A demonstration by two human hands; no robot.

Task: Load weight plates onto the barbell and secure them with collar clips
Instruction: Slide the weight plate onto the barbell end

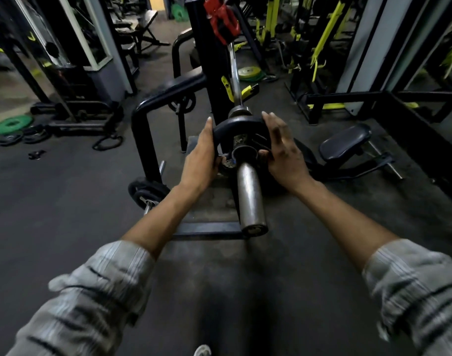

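Weight plate [236,123]: black, with cut-out handles, centre of frame. It is threaded on the barbell [250,196], and the steel sleeve passes through its hub hole. It sits at the inner end of the sleeve, close to the shoulder collar. Can't tell if it's flush against it.

Left grip [201,155]: grasping the plate's left rim. Fingers run up along the edge and the thumb hooks in near the hub.

Right grip [281,152]: grasping the plate's right side. Fingertips are over the upper right rim, and the thumb is in by the hub, beside the sleeve.

Most of the sleeve is bare, pointing toward the lower centre of the frame. The bar shaft runs away to the top centre.

Red collar clip [222,19]: top centre, on the far end of the bar's line. Can't tell whether it's on the bar or on the black rack upright [204,47] beside it. No clip on the near sleeve.

Other items:
- Small black plates [146,192] are on a peg at the rack's base, left of centre and below the left wrist.
- Green plate [12,124] lies flat on the floor at the left edge, with dark plates just beside it.
- Yellow-green plate [249,72] is on the floor right of the shaft, upper centre.
- Black padded seat [344,142] is right of centre, apart from the right grip.
- Grey striped sleeves [91,291] are pushed up both forearms, bottom corners.
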